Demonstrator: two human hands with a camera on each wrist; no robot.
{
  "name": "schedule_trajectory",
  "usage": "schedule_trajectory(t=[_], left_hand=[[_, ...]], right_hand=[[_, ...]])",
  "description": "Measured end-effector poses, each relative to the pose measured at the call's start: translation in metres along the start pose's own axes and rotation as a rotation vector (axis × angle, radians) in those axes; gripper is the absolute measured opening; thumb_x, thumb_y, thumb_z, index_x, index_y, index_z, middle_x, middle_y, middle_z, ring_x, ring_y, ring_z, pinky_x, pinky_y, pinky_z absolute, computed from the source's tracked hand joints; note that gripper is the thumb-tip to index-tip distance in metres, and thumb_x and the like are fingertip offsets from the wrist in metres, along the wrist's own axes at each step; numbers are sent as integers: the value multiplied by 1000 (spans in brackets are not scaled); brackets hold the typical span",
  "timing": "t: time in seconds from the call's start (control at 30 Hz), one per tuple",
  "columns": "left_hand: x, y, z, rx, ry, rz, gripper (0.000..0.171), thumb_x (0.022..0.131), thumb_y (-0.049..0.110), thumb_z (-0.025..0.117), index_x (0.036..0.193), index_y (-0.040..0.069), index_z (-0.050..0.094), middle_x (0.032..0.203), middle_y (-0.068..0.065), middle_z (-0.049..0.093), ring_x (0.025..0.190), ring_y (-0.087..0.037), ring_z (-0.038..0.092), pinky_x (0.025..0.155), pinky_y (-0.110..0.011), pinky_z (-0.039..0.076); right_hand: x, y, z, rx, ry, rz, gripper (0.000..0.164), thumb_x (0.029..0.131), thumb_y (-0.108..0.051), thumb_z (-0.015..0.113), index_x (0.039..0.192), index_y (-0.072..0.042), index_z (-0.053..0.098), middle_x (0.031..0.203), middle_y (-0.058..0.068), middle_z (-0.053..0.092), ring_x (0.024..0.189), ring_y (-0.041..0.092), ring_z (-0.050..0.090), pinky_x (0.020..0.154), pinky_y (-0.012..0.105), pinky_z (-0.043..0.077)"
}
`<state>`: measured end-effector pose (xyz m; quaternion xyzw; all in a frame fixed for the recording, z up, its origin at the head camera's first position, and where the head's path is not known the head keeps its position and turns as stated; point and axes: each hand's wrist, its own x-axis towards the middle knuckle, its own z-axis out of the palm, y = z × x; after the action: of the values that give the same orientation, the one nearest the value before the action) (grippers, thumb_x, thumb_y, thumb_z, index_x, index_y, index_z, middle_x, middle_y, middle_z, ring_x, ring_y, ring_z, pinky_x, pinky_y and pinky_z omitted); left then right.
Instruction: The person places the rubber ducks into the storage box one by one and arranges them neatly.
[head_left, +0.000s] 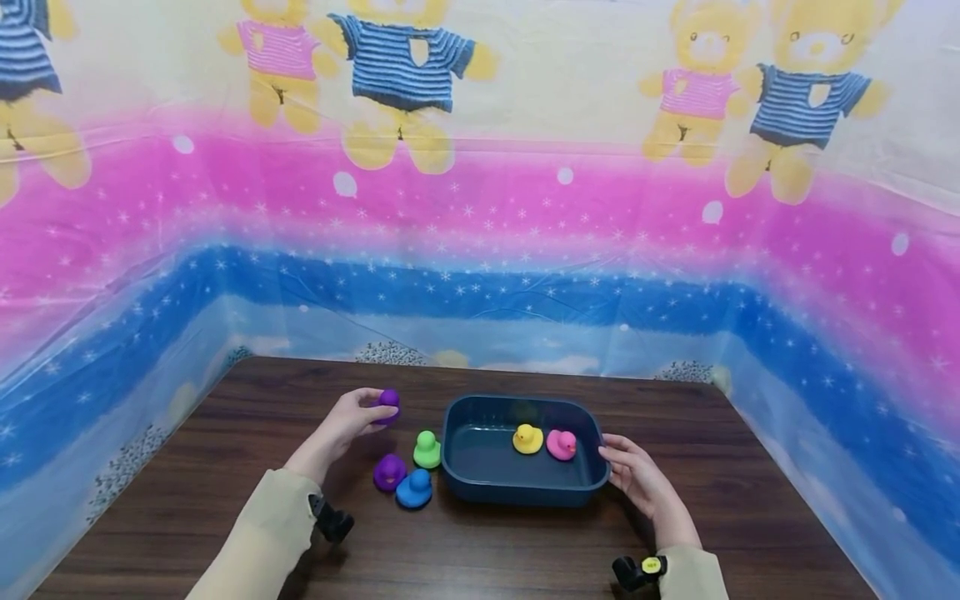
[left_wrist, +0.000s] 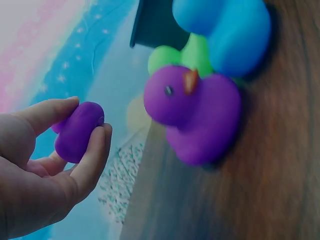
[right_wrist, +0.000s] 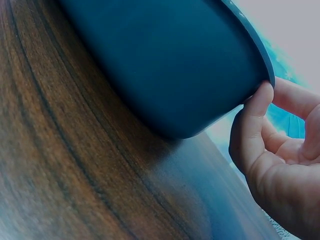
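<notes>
My left hand (head_left: pixel 348 422) pinches a small purple rubber duck (left_wrist: pixel 79 132) between thumb and fingers, raised over the left side of the table. My right hand (head_left: pixel 637 477) grips the right end of a dark blue-grey tub (head_left: pixel 517 495), thumb and fingertips at its rim in the right wrist view. Inside the tub sit a yellow rubber duck (head_left: pixel 527 440) and a pink rubber duck (head_left: pixel 562 446). Left of it stand a green rubber duck (head_left: pixel 427 452), a second purple rubber duck (head_left: pixel 389 473) and a blue rubber duck (head_left: pixel 414 490), close together.
The dark wood-grain table (head_left: pixel 525 550) carries everything. A printed cloth (head_left: pixel 480 225) with teddy bears hangs behind and along both sides of it. Black wrist cameras (head_left: pixel 332 521) are strapped at both sleeve cuffs.
</notes>
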<state>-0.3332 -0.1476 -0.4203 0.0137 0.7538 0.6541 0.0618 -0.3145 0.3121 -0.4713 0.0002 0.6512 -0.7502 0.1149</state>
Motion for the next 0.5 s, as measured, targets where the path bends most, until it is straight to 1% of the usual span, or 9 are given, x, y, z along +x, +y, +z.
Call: schedule_trajectory(t=[0.1,0.2,0.23,0.3,0.43,0.5], left_hand=[[4,7,8,-10,-18,22,60,89,18,72,131,-15,44,120,-26,57,100,-21,67,97,-39,53],[10,15,19,-4,-21,16,56,92,16,68,133,-13,44,125,-27,55,103,-24,66,102,-45,49],[11,18,25,7,-15,1,55,93,14,66,136,-11,42,129,-28,53,105,-24,65,105,-48,46],[15,23,33,12,-22,-1,53,95,12,63,137,-11,42,131,-28,53,105,-23,65,105,-48,45],[21,34,49,12,-37,0,51,95,10,63,138,-9,43,130,-27,54,100,-18,65,103,-44,48],[23,38,56,4,-47,5,50,94,8,63,137,-9,44,131,-27,54,101,-19,65,103,-45,48]], right_hand=[[0,0,-2,-1,4,-2,15,101,-10,51,115,-15,55,95,-9,66,82,3,64,77,19,53],[0,0,-3,-11,1,-1,17,101,-10,50,118,-14,53,96,-9,66,84,3,64,78,20,53],[1,0,-3,-12,0,-1,18,101,-10,50,119,-13,53,96,-9,66,85,4,65,79,20,53],[1,1,-4,-16,-4,-2,19,101,-11,50,121,-13,52,97,-9,66,85,4,65,79,20,53],[1,2,-3,-10,-11,-6,19,101,-11,51,121,-13,52,97,-9,66,84,3,65,79,20,54],[1,3,-3,-12,-11,-7,19,101,-11,51,120,-13,52,97,-9,66,84,3,65,79,20,54]])
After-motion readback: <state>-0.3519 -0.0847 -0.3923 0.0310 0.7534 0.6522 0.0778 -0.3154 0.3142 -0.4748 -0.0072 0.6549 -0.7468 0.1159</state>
